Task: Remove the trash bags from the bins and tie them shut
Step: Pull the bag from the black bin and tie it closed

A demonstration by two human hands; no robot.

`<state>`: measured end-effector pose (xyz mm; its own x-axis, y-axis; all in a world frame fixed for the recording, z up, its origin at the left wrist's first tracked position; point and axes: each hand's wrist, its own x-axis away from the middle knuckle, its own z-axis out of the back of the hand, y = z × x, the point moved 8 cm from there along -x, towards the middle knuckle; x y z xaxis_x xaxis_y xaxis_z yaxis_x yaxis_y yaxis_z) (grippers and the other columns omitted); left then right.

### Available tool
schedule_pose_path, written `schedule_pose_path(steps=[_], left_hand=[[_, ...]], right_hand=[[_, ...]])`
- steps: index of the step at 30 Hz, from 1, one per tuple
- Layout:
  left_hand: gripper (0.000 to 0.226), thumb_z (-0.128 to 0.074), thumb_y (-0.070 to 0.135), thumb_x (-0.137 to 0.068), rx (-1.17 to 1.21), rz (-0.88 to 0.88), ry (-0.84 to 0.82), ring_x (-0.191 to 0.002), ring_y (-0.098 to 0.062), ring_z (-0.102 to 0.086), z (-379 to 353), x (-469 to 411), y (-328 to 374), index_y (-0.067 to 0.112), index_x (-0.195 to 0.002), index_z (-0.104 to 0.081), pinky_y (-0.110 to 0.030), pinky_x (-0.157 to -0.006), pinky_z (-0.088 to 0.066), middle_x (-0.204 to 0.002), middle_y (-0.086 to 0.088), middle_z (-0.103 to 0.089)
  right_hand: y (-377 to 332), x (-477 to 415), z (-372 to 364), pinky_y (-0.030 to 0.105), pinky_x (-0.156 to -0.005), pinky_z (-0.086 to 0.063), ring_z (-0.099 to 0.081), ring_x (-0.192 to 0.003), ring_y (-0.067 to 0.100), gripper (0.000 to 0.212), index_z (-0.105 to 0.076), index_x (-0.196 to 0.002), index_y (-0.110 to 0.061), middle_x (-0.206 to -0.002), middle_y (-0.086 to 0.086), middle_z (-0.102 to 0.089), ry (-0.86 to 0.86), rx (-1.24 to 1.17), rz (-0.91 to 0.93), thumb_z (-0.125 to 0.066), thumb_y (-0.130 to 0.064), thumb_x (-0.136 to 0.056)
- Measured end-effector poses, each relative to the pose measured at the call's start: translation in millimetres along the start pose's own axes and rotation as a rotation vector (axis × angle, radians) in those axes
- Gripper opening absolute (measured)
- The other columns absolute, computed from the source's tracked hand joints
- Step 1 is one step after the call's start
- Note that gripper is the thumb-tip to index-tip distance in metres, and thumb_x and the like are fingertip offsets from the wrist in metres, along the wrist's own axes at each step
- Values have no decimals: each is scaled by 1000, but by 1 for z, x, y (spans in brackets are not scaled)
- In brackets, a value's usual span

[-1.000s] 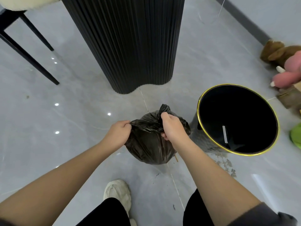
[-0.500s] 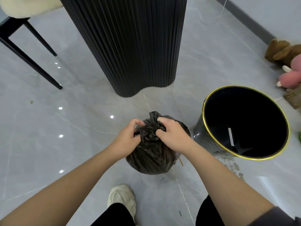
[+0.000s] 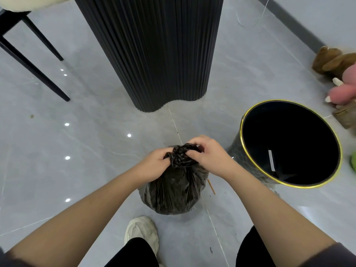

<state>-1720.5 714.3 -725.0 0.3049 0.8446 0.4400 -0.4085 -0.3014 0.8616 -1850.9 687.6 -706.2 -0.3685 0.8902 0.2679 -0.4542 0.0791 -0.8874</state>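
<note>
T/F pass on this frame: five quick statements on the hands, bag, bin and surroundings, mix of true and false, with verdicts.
1. Both the left hand and the right hand grip the twisted neck of the black trash bag. True.
2. The trash bag sits inside the gold-rimmed bin. False: it stands on the floor, to the left of the bin.
3. No bag is folded over the bin's rim. True.
4. The plush toys lie at the left edge of the view. False: they lie at the right edge, beyond the bin.
5. A light-coloured shoe shows on the floor just below the trash bag. True.
</note>
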Motion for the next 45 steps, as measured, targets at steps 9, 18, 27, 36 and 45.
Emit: schedule_pose_path(steps=[9, 18, 27, 36, 45], left_hand=[[29, -41, 20, -100, 164, 72, 101, -73, 4, -65, 12, 7, 14, 24, -84, -65, -12, -69, -49, -78, 15, -69], [20, -43, 26, -96, 150, 184, 259, -92, -13, -61, 22, 11, 9, 21, -92, -62, -28, -76, -47, -94, 2, -66], [11, -57, 20, -92, 1, 54, 311, -82, -12, -61, 25, 7, 17, 17, -82, -61, -28, -77, -48, -80, 3, -64], [28, -41, 7, -91, 54, 243, 311, -68, -20, -52, 25, 5, 7, 12, -67, -54, -30, -63, -38, -67, -2, -55], [27, -63, 16, -86, -394, -28, 61, -79, -13, -55, 14, 9, 32, 32, -78, -44, -20, -65, -42, -78, 12, -54]], right_hand=[[8, 4, -23, 26, -85, -51, -64, -89, 5, 28, -66, -105, -14, -98, -3, -70, -262, -46, -55, -75, -18, -80], [0, -4, -19, 31, -83, -46, -60, -87, 12, 18, -63, -81, -26, -83, -11, -62, -90, -7, 51, -52, -19, -95], [7, -1, -15, 23, -73, -46, -59, -77, 6, 27, -58, -96, -8, -82, -5, -63, -133, -201, -43, -68, -31, -86], [5, 2, -22, 31, -83, -43, -59, -89, 21, 19, -68, -89, -4, -95, 15, -62, -189, 146, 26, -57, -19, -93], [5, 0, -19, 34, -76, -43, -51, -77, 19, 24, -55, -86, -3, -80, 10, -56, -119, 30, 25, -43, -19, -99]])
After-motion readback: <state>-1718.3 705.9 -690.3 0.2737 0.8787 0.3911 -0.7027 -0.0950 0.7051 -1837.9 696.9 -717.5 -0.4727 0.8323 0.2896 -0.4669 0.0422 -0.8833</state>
